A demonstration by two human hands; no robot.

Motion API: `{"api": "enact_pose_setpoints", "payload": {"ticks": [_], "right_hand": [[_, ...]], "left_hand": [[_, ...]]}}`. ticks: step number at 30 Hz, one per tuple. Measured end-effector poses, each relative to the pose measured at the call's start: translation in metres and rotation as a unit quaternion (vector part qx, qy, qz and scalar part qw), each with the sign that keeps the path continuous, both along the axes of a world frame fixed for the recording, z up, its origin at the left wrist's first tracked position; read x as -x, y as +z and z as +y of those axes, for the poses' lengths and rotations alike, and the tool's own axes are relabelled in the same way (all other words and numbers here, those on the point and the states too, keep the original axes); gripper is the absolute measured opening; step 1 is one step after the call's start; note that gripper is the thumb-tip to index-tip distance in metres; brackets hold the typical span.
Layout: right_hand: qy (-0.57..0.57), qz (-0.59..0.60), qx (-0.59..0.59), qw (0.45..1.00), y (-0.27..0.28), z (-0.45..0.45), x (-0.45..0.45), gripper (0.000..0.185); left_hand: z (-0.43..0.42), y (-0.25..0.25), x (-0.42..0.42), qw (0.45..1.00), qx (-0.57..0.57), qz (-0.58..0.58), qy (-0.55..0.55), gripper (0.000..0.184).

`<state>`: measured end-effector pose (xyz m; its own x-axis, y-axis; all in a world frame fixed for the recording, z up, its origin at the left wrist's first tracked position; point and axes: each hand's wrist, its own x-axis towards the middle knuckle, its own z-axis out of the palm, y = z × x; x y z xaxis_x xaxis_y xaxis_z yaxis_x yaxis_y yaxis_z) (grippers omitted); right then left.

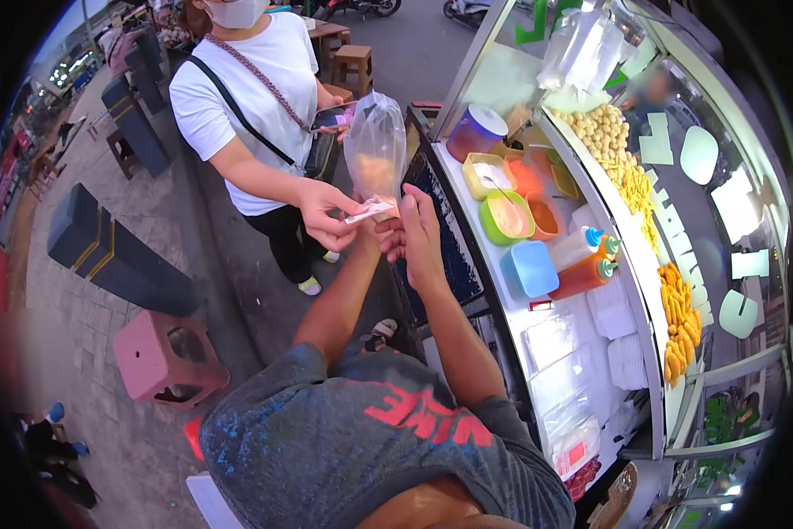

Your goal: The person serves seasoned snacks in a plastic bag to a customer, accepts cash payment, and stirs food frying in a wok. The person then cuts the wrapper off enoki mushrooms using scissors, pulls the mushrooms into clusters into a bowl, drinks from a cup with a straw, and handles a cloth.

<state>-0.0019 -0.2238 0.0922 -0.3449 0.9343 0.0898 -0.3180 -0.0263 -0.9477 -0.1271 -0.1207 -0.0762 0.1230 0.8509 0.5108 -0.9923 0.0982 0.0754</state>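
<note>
My left hand [370, 236] is at the end of my left forearm, largely hidden behind a banknote [374, 210] and another person's hand [326, 212]. A clear plastic bag [376, 145] with brownish-yellow food in its lower part stands just above it. The bag appears held from below by my left hand, though the fingers are covered. My right hand [418, 236] is raised beside the banknote, its fingers apart and not closed on it. The other person pinches the note between thumb and fingers.
The other person's far hand holds a phone [335, 115]. To my right, a food cart [493, 300] carries sauce tubs [506, 218], squeeze bottles [581, 278], plastic bags [555, 353] and fried snacks [678, 322]. A pink stool [163, 357] and dark bollards [119, 251] stand left.
</note>
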Motion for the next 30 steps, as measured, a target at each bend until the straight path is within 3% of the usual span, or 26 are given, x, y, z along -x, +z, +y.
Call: {"api": "enact_pose_setpoints", "payload": {"ticks": [2, 3, 5, 8, 11, 12, 13, 17, 19, 21, 22, 23, 25, 27, 30], "right_hand": [[0.011, 0.021, 0.034, 0.999, -0.001, 0.008, 0.004, 0.044], [0.004, 0.014, 0.021, 1.000, -0.004, 0.011, 0.006, 0.042], [-0.013, 0.003, -0.003, 1.000, -0.010, 0.016, 0.008, 0.040], [-0.056, 0.046, 0.008, 0.997, -0.013, 0.017, 0.015, 0.042], [-0.125, 0.070, -0.071, 0.987, -0.032, 0.025, 0.020, 0.035], [-0.205, 0.026, -0.162, 0.965, -0.060, 0.042, 0.028, 0.035], [-0.263, -0.025, -0.178, 0.948, -0.055, 0.035, 0.023, 0.033], [-0.227, 0.060, -0.149, 0.961, -0.056, -0.013, -0.030, 0.050], [-0.254, -0.063, -0.115, 0.958, -0.100, -0.045, -0.081, 0.053], [-0.347, -0.170, -0.046, 0.921, -0.194, -0.069, -0.127, 0.049], [-0.347, -0.129, 0.100, 0.924, -0.209, -0.100, -0.153, 0.043], [-0.433, -0.239, 0.086, 0.865, -0.247, -0.119, -0.173, 0.044], [-0.520, -0.388, 0.101, 0.754, -0.264, -0.148, -0.204, 0.040], [-0.504, -0.452, 0.137, 0.723, -0.270, -0.157, -0.218, 0.036], [-0.525, -0.447, 0.119, 0.715, -0.273, -0.155, -0.217, 0.027]], "left_hand": [[-0.009, 0.032, 0.000, 0.982, -0.153, -0.002, -0.115, 0.050], [-0.004, 0.036, 0.001, 0.977, -0.175, 0.000, -0.124, 0.050], [0.036, -0.047, 0.022, 0.990, 0.072, -0.015, 0.117, 0.047], [0.045, -0.057, 0.024, 0.987, 0.108, -0.117, 0.020, 0.046], [0.042, -0.045, 0.029, 0.995, 0.099, -0.024, 0.010, 0.048], [0.039, -0.039, 0.031, 0.995, 0.100, 0.000, 0.006, 0.049], [0.037, -0.033, 0.030, 0.994, 0.106, 0.023, 0.002, 0.049], [0.023, -0.002, 0.032, 0.991, 0.118, 0.064, 0.019, 0.052], [0.015, 0.013, 0.033, 0.991, 0.119, 0.055, 0.026, 0.054], [0.016, 0.022, 0.028, 0.992, 0.113, 0.051, 0.019, 0.061], [0.011, 0.030, 0.024, 0.990, 0.129, 0.042, 0.024, 0.062], [0.006, 0.038, 0.019, 0.988, 0.147, 0.033, 0.030, 0.064], [0.014, 0.039, 0.031, 0.982, 0.182, 0.040, 0.040, 0.070], [0.017, 0.044, 0.036, 0.983, 0.181, 0.017, 0.013, 0.074], [0.024, 0.056, 0.035, 0.987, 0.159, -0.001, 0.022, 0.077]]}}
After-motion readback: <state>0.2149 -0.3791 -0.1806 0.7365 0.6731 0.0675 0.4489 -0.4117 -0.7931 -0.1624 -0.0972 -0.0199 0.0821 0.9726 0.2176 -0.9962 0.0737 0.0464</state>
